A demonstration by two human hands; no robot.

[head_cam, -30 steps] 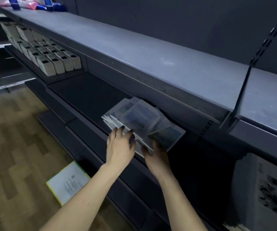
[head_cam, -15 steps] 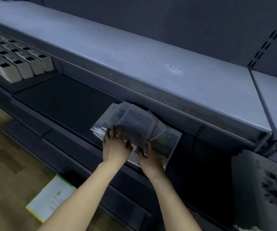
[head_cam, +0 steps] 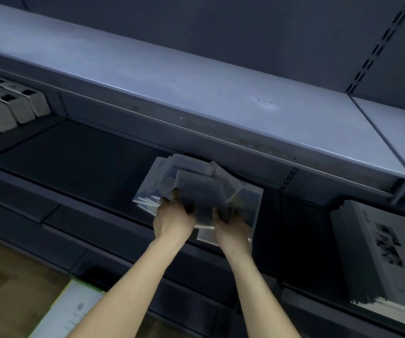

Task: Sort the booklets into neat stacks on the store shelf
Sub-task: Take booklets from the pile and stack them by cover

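With the booklets [head_cam: 197, 189] fanned loosely on the dark shelf [head_cam: 74, 152], we grip them: left hand [head_cam: 173, 219] and right hand [head_cam: 230, 225], fingers curled round the near edges.

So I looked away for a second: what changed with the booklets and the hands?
Both hands have closed in on the fanned booklets: the left hand and right hand now grip the near edges, squeezing the pile slightly narrower. The pile stays messy on the same dark shelf.
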